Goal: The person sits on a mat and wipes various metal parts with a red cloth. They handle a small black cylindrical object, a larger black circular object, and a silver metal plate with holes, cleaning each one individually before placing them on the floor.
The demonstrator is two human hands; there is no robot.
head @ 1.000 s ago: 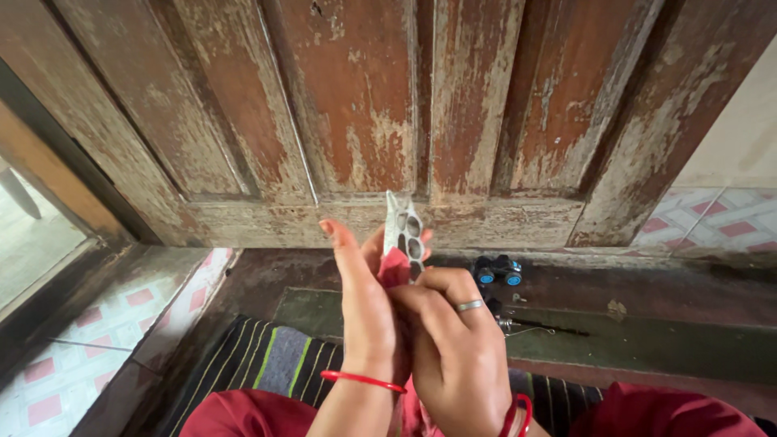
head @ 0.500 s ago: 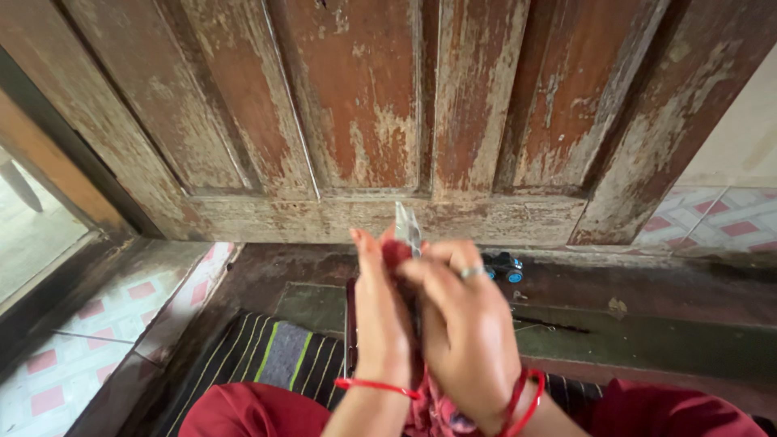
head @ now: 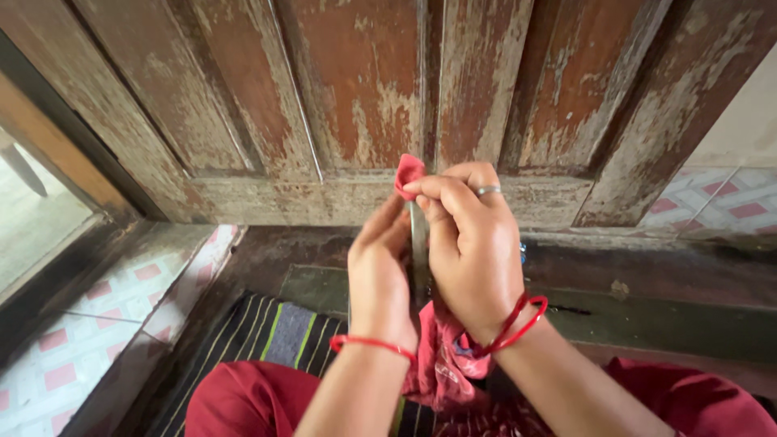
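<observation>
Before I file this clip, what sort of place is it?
Likely the floor of a home doorway: a worn wooden door with peeling red paint, a striped mat, and pink-and-white patterned tiles beside the seated person.

No packages, labels, signs or screens show anywhere in this view. Nothing here carries a printed face or a display of any kind.

Right hand [head: 473,251] and left hand [head: 379,279] conceal most of the red cloth [head: 441,364]; the object between them is unidentifiable.
</observation>
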